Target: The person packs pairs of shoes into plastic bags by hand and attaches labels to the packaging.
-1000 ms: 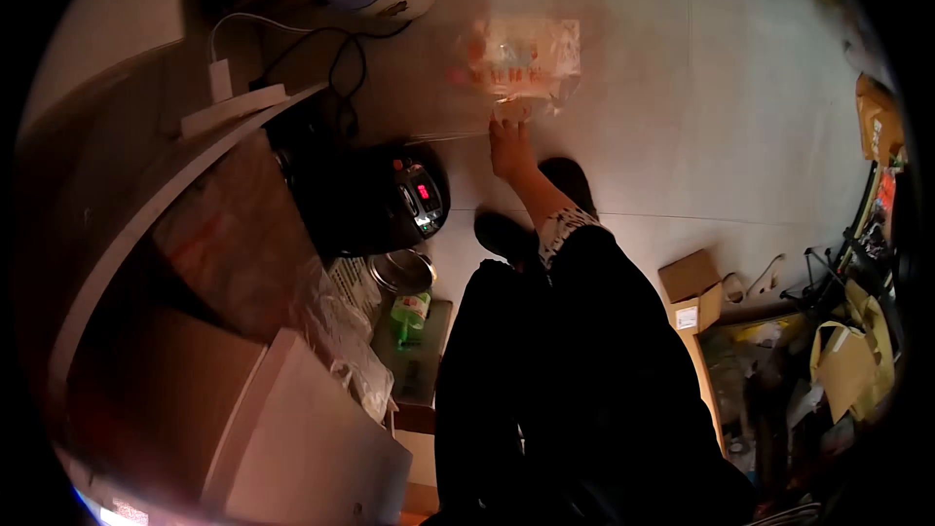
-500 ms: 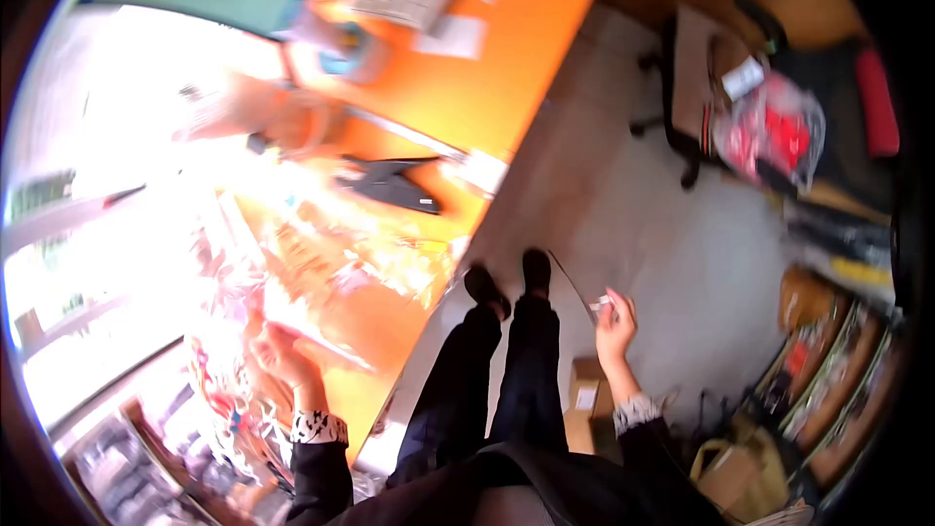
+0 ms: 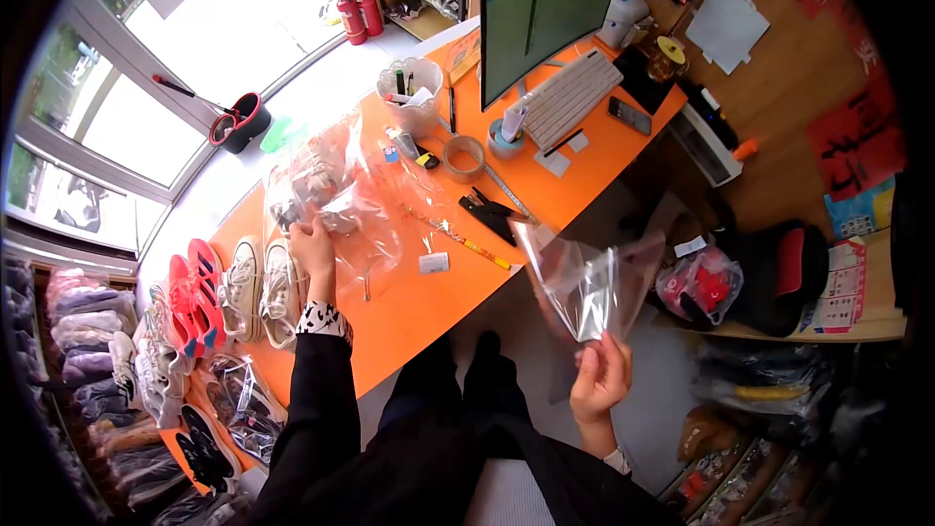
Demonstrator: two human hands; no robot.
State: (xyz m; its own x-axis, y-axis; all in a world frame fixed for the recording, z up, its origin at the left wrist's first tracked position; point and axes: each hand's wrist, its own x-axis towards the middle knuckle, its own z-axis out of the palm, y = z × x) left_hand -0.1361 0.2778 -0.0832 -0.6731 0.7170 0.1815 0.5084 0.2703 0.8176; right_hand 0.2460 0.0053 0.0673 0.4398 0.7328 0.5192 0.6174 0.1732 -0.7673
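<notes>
So the fingers of the right hand (image 3: 598, 385) are pinched on a crinkly see-thru bag (image 3: 596, 282), held out past the edge of the surface (image 3: 404, 302), prob bc loose film has more room there. Left hand's (image 3: 312, 248) got its fingers bunched at the near side of some clear plastic (image 3: 365, 234) on the surface, w/ greyish shoes (image 3: 312, 175) in or under it; can't tell if they're gripping film or just touching it. Stapler (image 3: 490, 216) and tape roll (image 3: 464, 159) sit farther back btwn the hands, handy for either imo. Off to the left, red shoes (image 3: 206, 290) and pale shoes (image 3: 242, 282) stand side by side, prob so pairs stay together. Hard to make out: glare on the plastic blurs the greyish shoes, idk where the held bag's opening is, monitor (image 3: 545, 24) text is too tiny, and wrapped stuff (image 3: 93, 351) at far left gets cut off by the dark rim.
</notes>
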